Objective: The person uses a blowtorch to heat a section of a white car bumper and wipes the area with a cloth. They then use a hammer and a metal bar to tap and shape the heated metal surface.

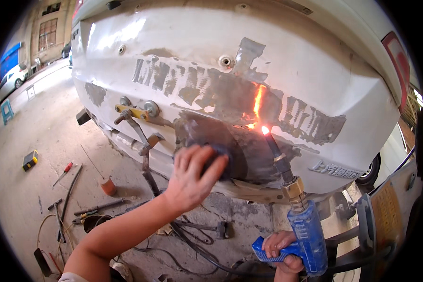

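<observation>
A white car's tailgate [310,70] fills the middle of the view, with scraped grey bare-metal patches across it. My left hand [192,174] is closed round a dark, motion-blurred cloth [221,162], against a dark patch [199,129] that looks wet. My right hand [279,246] grips the handle of a blue pistol-shaped heating gun [308,235]. A brass fitting [293,190] joins the gun to a black rod [271,144] whose tip glows. Beside that tip, an orange-hot streak [257,101] runs up the bare metal.
A yellow pull bar [135,112] with round pads and a hooked lever is on the panel's left. Cables and a hammer [221,230] lie below my arms. A red-handled screwdriver [63,174] and a yellow-black box [30,160] are on the floor; a metal frame [385,216] stands right.
</observation>
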`<state>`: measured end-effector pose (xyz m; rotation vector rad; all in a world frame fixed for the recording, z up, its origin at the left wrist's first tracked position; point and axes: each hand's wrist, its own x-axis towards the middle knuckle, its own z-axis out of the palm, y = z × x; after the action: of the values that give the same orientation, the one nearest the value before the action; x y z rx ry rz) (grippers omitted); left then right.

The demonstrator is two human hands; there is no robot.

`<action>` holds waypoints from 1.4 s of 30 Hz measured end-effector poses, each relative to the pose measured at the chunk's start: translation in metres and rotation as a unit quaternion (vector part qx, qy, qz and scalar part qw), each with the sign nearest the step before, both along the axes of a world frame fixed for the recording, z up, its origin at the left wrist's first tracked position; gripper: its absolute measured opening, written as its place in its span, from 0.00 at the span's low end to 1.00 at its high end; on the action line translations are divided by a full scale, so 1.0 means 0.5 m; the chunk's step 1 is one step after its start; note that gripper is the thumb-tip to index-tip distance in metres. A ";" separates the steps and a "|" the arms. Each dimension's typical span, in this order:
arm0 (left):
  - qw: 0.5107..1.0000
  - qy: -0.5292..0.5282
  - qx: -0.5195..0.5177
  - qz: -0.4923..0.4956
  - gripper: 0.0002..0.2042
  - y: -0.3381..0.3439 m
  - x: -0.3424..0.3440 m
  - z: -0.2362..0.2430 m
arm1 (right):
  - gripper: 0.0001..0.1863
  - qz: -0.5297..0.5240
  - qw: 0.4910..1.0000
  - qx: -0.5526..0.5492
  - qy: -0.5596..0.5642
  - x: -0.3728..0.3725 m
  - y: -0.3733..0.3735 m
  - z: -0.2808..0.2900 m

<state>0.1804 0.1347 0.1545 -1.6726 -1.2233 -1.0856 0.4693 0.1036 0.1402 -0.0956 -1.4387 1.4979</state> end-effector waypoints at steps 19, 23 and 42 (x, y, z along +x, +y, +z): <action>0.997 0.040 0.064 -0.006 0.22 0.021 0.004 -0.015 | 0.17 -0.005 1.000 0.001 -0.007 0.003 -0.002 -0.003; 0.997 0.077 0.007 -0.018 0.21 0.003 -0.007 -0.035 | 0.17 -0.008 1.000 -0.014 0.001 0.004 0.001 -0.012; 0.993 -0.089 0.079 0.004 0.21 0.035 0.022 0.043 | 0.17 -0.003 1.000 -0.013 -0.018 0.017 0.002 -0.013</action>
<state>0.1915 0.1523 0.1760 -1.4759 -1.2192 -1.3151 0.4779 0.1046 0.1338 -0.1427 -1.4454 1.5179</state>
